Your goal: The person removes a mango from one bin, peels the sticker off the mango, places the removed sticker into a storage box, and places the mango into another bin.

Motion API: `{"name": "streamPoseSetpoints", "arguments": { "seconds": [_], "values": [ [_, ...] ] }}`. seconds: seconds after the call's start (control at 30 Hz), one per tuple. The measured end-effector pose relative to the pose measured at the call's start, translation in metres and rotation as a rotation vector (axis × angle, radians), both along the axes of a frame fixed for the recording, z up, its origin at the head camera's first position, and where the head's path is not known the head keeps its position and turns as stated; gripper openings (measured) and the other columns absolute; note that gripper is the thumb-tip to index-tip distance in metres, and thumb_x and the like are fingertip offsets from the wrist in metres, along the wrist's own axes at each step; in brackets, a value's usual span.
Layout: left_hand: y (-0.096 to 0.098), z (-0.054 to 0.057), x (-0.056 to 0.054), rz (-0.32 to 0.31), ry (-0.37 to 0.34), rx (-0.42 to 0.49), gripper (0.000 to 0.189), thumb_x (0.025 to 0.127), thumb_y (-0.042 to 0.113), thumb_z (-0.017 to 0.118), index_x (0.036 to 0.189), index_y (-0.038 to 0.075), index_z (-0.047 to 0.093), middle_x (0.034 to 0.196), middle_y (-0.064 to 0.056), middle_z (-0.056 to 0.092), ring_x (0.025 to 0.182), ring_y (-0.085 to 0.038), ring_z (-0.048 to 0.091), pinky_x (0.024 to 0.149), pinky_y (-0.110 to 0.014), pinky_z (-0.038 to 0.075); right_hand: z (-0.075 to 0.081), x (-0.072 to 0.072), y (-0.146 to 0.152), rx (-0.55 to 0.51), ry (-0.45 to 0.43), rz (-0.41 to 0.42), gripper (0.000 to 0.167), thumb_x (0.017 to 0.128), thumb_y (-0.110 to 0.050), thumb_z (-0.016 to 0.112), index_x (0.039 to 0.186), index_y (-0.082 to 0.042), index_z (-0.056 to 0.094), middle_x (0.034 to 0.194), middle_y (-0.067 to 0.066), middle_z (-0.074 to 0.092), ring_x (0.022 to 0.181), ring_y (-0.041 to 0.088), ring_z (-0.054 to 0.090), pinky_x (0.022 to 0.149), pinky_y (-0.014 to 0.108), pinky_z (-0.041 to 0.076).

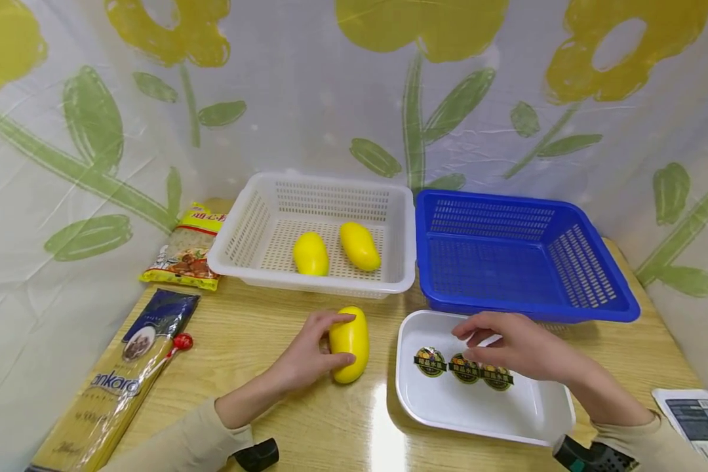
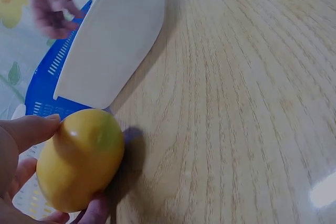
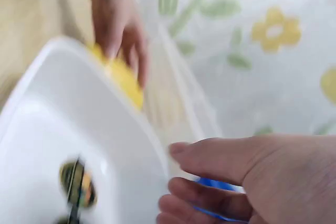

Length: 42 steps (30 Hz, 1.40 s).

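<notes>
My left hand (image 1: 317, 345) grips a yellow mango (image 1: 354, 337) on the table, thumb on one side and fingers on the other. In the left wrist view the mango (image 2: 81, 158) shows a greenish patch at one end. My right hand (image 1: 510, 344) hovers over a shallow white tray (image 1: 478, 416), its fingers loosely bent. Nothing shows between the fingers of that hand (image 3: 231, 177) in the right wrist view. Inside the tray lie three round, dark stickers (image 1: 430, 362) with a banner across each. Part of the rightmost sticker (image 1: 497, 378) sits just below the right hand.
Behind the left hand stands a white basket (image 1: 254, 269) with two more mangoes (image 1: 360, 246). To its right is a blue basket (image 1: 484, 262). A pasta pack (image 1: 115, 380), a red-wrapped lollipop (image 1: 183, 341) and a yellow food bag (image 1: 191, 249) lie left. A printed packet (image 1: 699, 419) lies far right.
</notes>
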State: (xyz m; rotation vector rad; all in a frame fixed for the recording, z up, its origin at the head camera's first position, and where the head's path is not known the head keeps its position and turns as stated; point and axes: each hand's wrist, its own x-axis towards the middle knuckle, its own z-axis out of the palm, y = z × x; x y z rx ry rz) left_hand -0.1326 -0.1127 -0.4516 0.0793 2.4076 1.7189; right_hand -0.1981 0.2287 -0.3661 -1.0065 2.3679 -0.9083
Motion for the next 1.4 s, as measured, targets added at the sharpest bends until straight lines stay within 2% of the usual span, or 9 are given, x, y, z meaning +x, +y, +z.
{"name": "streamPoseSetpoints", "arguments": {
  "seconds": [0.23, 0.33, 0.47, 0.57, 0.73, 0.83, 1.0, 1.23, 1.4],
  "values": [
    [-0.011, 0.014, 0.005, -0.086, 0.112, -0.206, 0.053, 0.085, 0.020, 0.077, 0.134, 0.017, 0.058, 0.152, -0.025, 0.025, 0.128, -0.043, 0.043, 0.095, -0.053, 0.048, 0.004, 0.008, -0.059, -0.135, -0.028, 0.001, 0.033, 0.095, -0.022, 0.066, 0.121, -0.003, 0.064, 0.115, 0.008, 0.065, 0.099, 0.015, 0.065, 0.083, 0.027, 0.055],
    [-0.023, 0.032, 0.006, -0.169, 0.202, -0.317, 0.044, 0.088, 0.025, 0.074, 0.130, 0.017, 0.061, 0.152, -0.021, 0.030, 0.128, -0.042, 0.045, 0.095, -0.056, 0.046, -0.007, 0.006, -0.080, -0.112, -0.033, 0.002, 0.033, 0.095, -0.019, 0.065, 0.122, -0.001, 0.063, 0.118, 0.010, 0.065, 0.099, 0.017, 0.065, 0.083, 0.026, 0.054],
    [-0.045, 0.063, 0.001, -0.249, 0.285, -0.308, 0.038, 0.091, 0.025, 0.071, 0.127, 0.016, 0.062, 0.142, -0.010, 0.048, 0.124, -0.031, 0.051, 0.096, -0.049, 0.048, -0.017, 0.002, -0.103, -0.039, 0.002, 0.017, 0.031, 0.094, -0.017, 0.065, 0.121, -0.002, 0.065, 0.117, 0.012, 0.066, 0.096, 0.017, 0.067, 0.081, 0.026, 0.054],
    [-0.067, 0.081, -0.008, -0.199, 0.344, -0.298, 0.039, 0.091, 0.022, 0.071, 0.128, 0.014, 0.061, 0.135, -0.006, 0.056, 0.123, -0.025, 0.052, 0.100, -0.047, 0.045, -0.019, 0.001, -0.115, -0.009, 0.021, 0.017, 0.031, 0.094, -0.018, 0.065, 0.121, -0.001, 0.065, 0.117, 0.013, 0.067, 0.096, 0.018, 0.067, 0.081, 0.030, 0.055],
    [-0.114, 0.096, -0.027, 0.027, 0.413, -0.424, 0.042, 0.092, 0.023, 0.070, 0.130, 0.010, 0.060, 0.143, -0.010, 0.048, 0.133, -0.034, 0.041, 0.104, -0.058, 0.034, -0.023, -0.001, -0.130, 0.016, 0.015, 0.039, 0.034, 0.094, -0.018, 0.065, 0.123, 0.001, 0.063, 0.119, 0.014, 0.066, 0.098, 0.022, 0.067, 0.079, 0.029, 0.055],
    [-0.145, 0.093, -0.043, 0.106, 0.389, -0.464, 0.044, 0.093, 0.025, 0.069, 0.132, 0.007, 0.059, 0.151, -0.016, 0.035, 0.136, -0.043, 0.032, 0.104, -0.063, 0.030, -0.026, -0.002, -0.139, 0.027, 0.056, 0.078, 0.035, 0.092, -0.018, 0.067, 0.121, 0.002, 0.064, 0.117, 0.016, 0.065, 0.097, 0.025, 0.067, 0.079, 0.030, 0.055],
    [-0.188, 0.078, -0.068, 0.141, 0.169, -0.279, 0.057, 0.096, 0.034, 0.063, 0.144, 0.007, 0.046, 0.161, -0.014, 0.012, 0.140, -0.045, 0.023, 0.105, -0.060, 0.032, -0.028, -0.004, -0.153, 0.099, 0.159, 0.120, 0.037, 0.089, -0.024, 0.071, 0.120, -0.005, 0.065, 0.112, 0.013, 0.062, 0.093, 0.025, 0.062, 0.079, 0.034, 0.050],
    [-0.215, 0.050, -0.086, 0.181, 0.024, 0.016, 0.059, 0.100, 0.037, 0.055, 0.151, 0.014, 0.036, 0.136, -0.013, 0.044, 0.086, -0.016, 0.064, 0.060, -0.033, 0.054, -0.031, -0.007, -0.168, 0.115, 0.125, 0.140, 0.041, 0.089, -0.022, 0.073, 0.128, -0.012, 0.062, 0.123, 0.014, 0.052, 0.102, 0.022, 0.049, 0.083, 0.035, 0.042],
    [-0.222, 0.033, -0.092, 0.116, 0.016, 0.265, 0.051, 0.102, 0.020, 0.053, 0.148, 0.006, 0.037, 0.130, -0.007, 0.049, 0.102, -0.012, 0.061, 0.070, -0.025, 0.055, -0.033, -0.010, -0.169, 0.097, 0.086, 0.184, 0.046, 0.089, -0.017, 0.072, 0.133, -0.011, 0.059, 0.131, 0.019, 0.047, 0.109, 0.025, 0.046, 0.086, 0.034, 0.042]
  ]
}}
